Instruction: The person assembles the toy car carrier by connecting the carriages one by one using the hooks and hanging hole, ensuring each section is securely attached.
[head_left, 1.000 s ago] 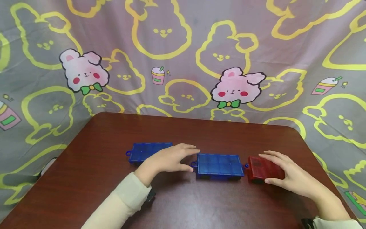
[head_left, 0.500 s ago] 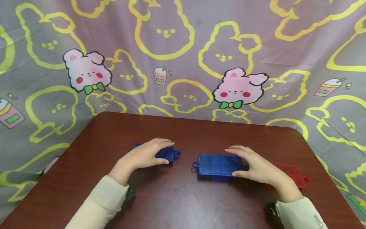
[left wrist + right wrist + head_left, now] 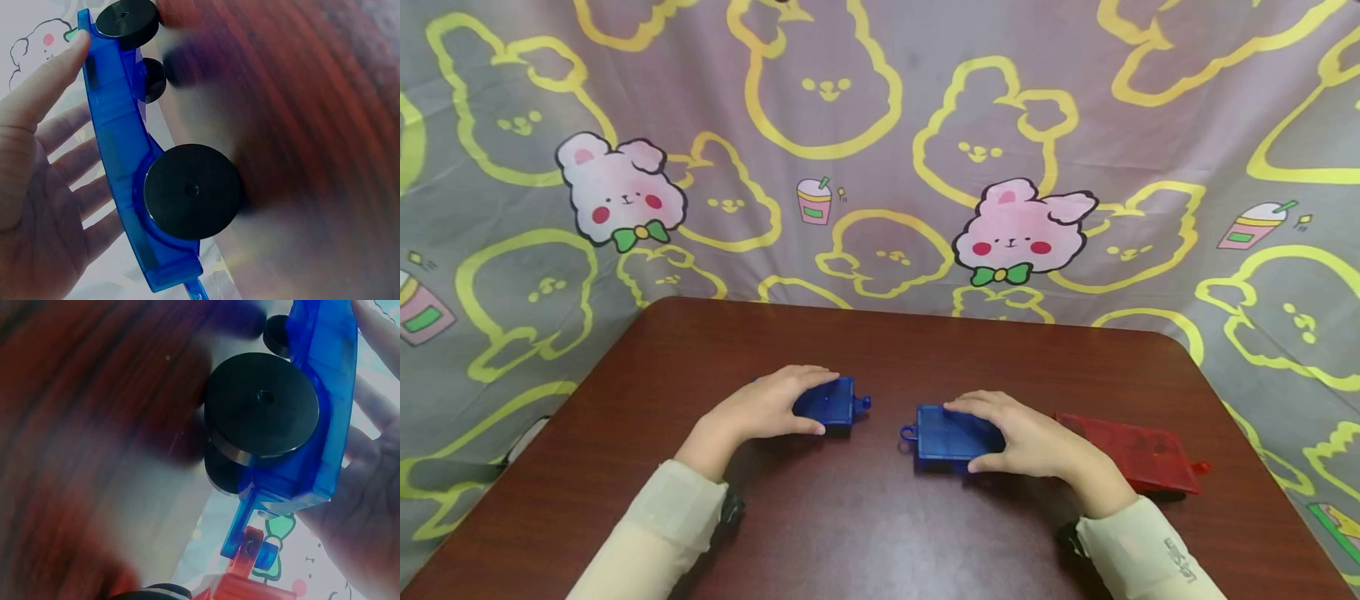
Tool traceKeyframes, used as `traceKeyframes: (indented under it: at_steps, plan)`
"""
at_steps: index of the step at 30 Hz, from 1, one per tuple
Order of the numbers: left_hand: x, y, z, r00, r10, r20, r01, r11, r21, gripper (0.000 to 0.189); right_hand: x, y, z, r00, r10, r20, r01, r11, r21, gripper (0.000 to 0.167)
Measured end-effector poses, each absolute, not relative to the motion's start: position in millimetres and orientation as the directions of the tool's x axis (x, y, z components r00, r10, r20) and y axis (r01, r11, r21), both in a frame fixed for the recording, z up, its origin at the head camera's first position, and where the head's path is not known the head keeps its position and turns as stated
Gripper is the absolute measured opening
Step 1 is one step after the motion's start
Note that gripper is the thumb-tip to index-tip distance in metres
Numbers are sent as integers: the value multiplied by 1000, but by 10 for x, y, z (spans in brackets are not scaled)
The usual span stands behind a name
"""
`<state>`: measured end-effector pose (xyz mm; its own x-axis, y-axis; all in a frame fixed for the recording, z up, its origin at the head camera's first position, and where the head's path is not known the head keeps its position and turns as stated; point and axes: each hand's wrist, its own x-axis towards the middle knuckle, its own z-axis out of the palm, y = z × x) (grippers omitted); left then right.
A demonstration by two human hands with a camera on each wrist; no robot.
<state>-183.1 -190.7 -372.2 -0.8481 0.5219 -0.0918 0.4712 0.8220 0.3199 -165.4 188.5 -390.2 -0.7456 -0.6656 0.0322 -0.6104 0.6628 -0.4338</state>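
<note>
Two see-through blue toy wagons stand on the brown table. My left hand spans the left blue wagon, its thumb at the near side and fingers at the far side. Black wheels show below this wagon in the left wrist view. Around the right blue wagon, my right hand has thumb and fingers on opposite long sides. A ring on that wagon faces a peg on the left one, with a gap between. In the right wrist view, a red wagon is hooked behind the right blue wagon.
Partly behind my right wrist, the red wagon's flat top shows on the table, with a red peg at its right end. A patterned curtain hangs directly behind the table's far edge.
My left hand has moved left, from the gap between the blue wagons onto the left one. My right hand has gone from the red wagon to the right blue wagon.
</note>
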Motion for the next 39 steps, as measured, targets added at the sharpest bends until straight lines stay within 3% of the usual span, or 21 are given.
traceKeyframes:
  at_steps: [16,39]
  plan:
    - [-1847,-1879,-3717,-840,531,-108,491,830,267,77,-1672,1831,-3889,-743,-669,-25,-601,683,-415,66]
    - [-1708,-1652,-3672,-803,586,-112,548,799,249,76,-1653,1842,-3897,-779,-627,11,-559,686,-465,67]
